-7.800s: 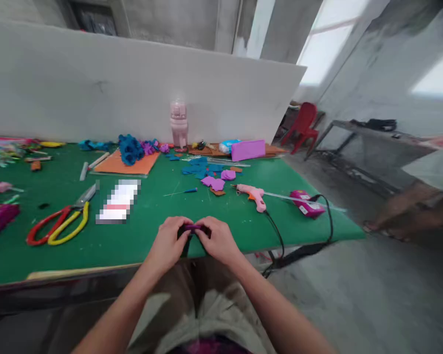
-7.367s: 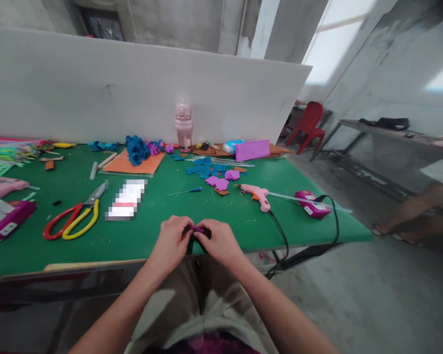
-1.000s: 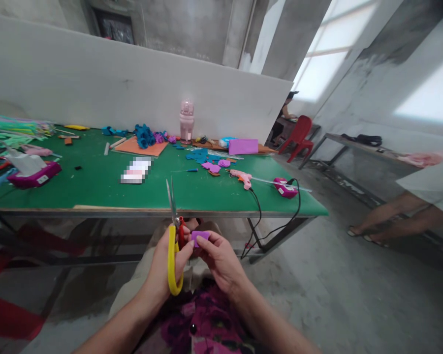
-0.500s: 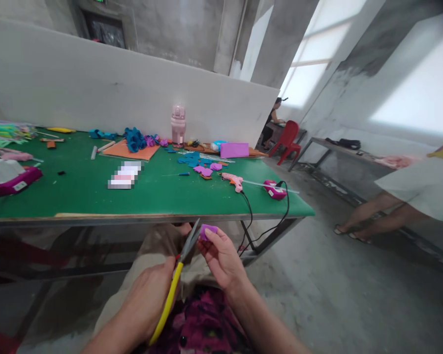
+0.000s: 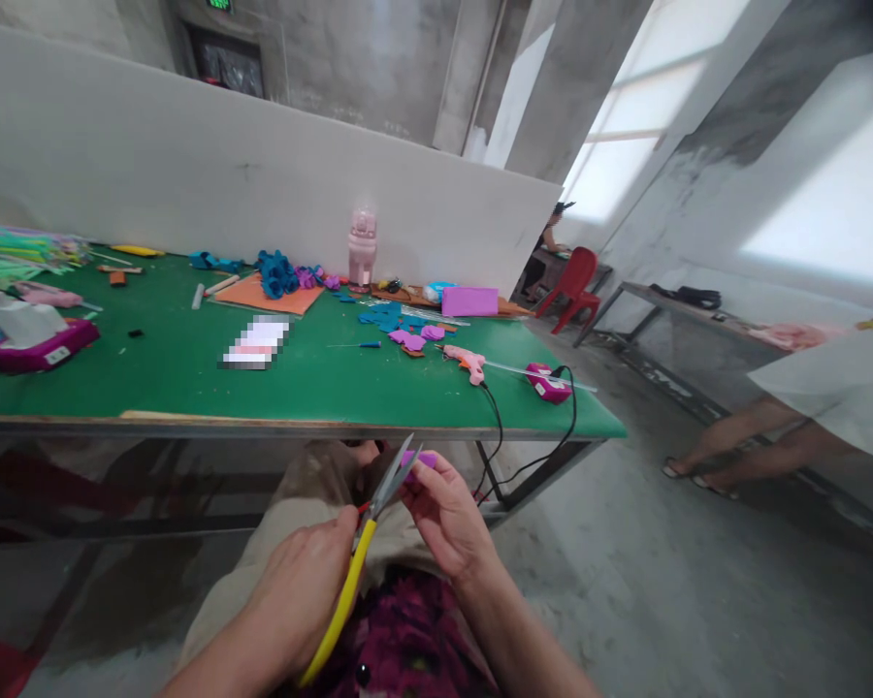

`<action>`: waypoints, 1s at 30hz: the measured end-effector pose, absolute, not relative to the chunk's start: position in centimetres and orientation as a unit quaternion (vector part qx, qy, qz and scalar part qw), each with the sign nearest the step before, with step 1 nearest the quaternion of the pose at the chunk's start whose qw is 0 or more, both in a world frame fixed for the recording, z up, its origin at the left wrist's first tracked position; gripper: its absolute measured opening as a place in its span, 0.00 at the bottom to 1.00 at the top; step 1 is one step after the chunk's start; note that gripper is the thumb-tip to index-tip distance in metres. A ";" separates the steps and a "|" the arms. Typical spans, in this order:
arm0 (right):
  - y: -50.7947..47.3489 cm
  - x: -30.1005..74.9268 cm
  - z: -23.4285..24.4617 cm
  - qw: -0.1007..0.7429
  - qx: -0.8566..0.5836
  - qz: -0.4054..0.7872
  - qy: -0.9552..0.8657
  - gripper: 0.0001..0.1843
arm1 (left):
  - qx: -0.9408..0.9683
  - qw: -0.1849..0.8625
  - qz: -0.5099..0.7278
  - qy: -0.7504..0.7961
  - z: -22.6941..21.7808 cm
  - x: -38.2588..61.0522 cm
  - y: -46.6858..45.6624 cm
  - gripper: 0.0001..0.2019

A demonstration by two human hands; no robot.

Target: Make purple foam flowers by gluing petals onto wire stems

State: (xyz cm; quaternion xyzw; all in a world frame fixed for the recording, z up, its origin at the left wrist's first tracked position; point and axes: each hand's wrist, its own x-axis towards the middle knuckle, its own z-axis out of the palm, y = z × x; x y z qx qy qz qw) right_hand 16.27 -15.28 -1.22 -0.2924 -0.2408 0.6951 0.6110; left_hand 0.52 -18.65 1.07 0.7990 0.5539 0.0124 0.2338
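My left hand is closed around scissors with a yellow handle, held above my lap with the blades pointing up and slightly apart. Between the fingers and thumb of my right hand is a small purple piece of soft-looking sheet; I cannot tell its exact material. The blade tips lie at the left part of this piece, overlapping it in view. Both hands are in front of the green table's near edge.
On the table are a pink glue gun with a cord, purple cut pieces, blue cut pieces, a blue-handled tool, an orange sheet and a pink bottle. A person's legs stand at right.
The scissors have moved right and their blades, formerly beside the purple piece, now overlap its left part. My right hand still pinches it. The whole view has shifted slightly.
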 end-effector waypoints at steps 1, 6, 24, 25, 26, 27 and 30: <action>-15.3 16.3 -1.3 0.610 -0.292 0.695 -0.244 0.04 | 0.800 0.233 0.014 0.552 1.0 0.5 -18.6 0.09; -15.2 16.5 -1.4 0.610 -0.295 0.692 -0.247 0.04 | 0.807 0.223 0.014 0.547 0.2 0.4 -18.5 0.10; -15.3 16.4 -1.5 0.612 -0.278 0.704 -0.229 0.04 | 0.809 0.232 0.055 0.537 -0.6 0.3 -18.6 0.09; -15.2 16.4 -1.4 0.613 -0.277 0.704 -0.228 0.04 | 0.809 0.232 0.056 0.538 -0.5 0.3 -18.6 0.09; -15.2 16.4 -1.4 0.614 -0.277 0.704 -0.227 0.04 | 0.808 0.232 0.057 0.538 -0.6 0.3 -18.6 0.09; -15.2 16.3 -1.4 0.615 -0.276 0.703 -0.225 0.04 | 0.808 0.232 0.057 0.538 -0.6 0.3 -18.6 0.09; -15.2 16.3 -1.4 0.618 -0.272 0.703 -0.222 0.04 | 0.807 0.228 0.059 0.541 -0.8 0.3 -18.6 0.09</action>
